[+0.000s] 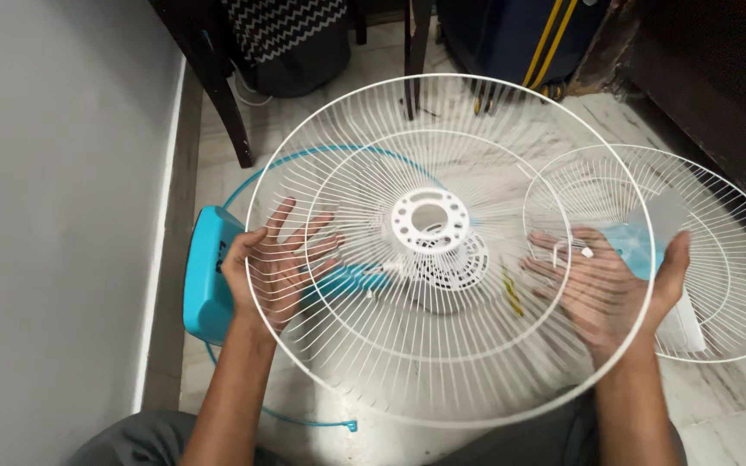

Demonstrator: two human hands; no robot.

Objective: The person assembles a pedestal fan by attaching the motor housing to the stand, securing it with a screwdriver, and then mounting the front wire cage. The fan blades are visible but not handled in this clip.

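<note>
Holding: large white wire fan guard (451, 345), gripped at two opposite edges, filling the middle of the frame and tilted toward the camera.
Left hand (278, 267): at the left rim of the guard, centre left of the frame; palm pressed behind the wires, thumb hooked over the outer ring, fingers (308, 246) spread wide and pointing toward the upper right.
Left forearm: rising from the bottom edge, leaning slightly right up to the wrist.
Right hand (606, 289): at the right rim, centre right of the frame; palm open behind the wires, thumb up along the outer ring, fingers fanned toward the upper left (somewhat blurred, so exact contact of each fingertip cannot be told).
Right forearm: coming up from the lower right, nearly upright.
Guard hub (429, 220): white round plate with holes, at the centre of the guard, just above mid-frame.
Second guard (718, 259): similar white wire grille lying on the floor at the right edge, partly overlapped by the held one.
Fan body (209, 285): turquoise plastic part on the floor at the left, just behind the left hand.
Floor (736, 414): pale marble, seen lower right.
Wall (53, 216): plain grey, left third of the frame.
Chair leg (226, 103): dark, upper left.
</note>
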